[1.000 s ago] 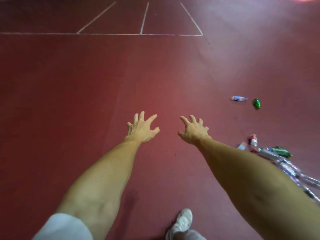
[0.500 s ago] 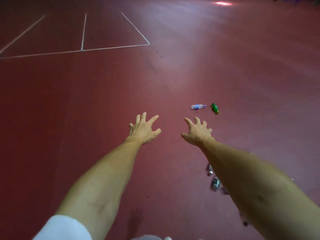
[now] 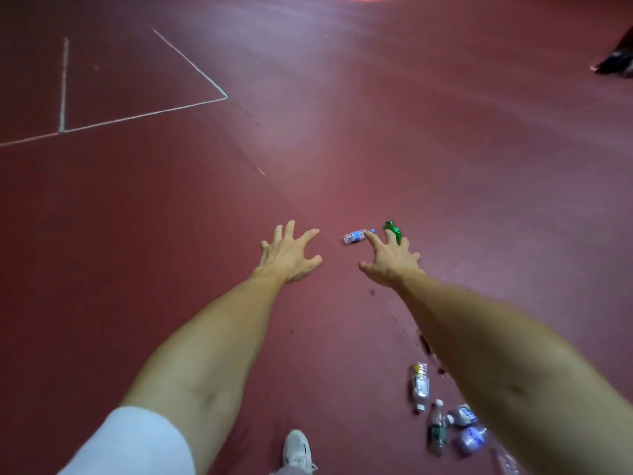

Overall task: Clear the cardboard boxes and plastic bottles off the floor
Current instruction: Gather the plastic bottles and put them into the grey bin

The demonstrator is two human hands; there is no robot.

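Both my arms stretch forward over the red floor. My left hand [image 3: 289, 253] has its fingers spread and holds nothing. My right hand [image 3: 390, 258] is also spread and empty. Just beyond its fingertips in the picture lie a clear plastic bottle with a blue cap [image 3: 356, 236] and a green bottle [image 3: 393, 230], both on their sides farther off on the floor. Near my right forearm, several clear bottles lie in a loose cluster: one with a white label [image 3: 420, 385], a dark-labelled one [image 3: 437, 430], others [image 3: 467, 428] partly hidden by my arm.
The red sports floor [image 3: 445, 166] carries white court lines [image 3: 144, 113] at the upper left. A dark object [image 3: 615, 60] lies at the far right edge. My white shoe [image 3: 298, 452] shows at the bottom.
The view has swung and advanced toward the two far bottles, which now appear just past my right fingertips. The bottle cluster slid lower right. Both hands stay spread and empty.
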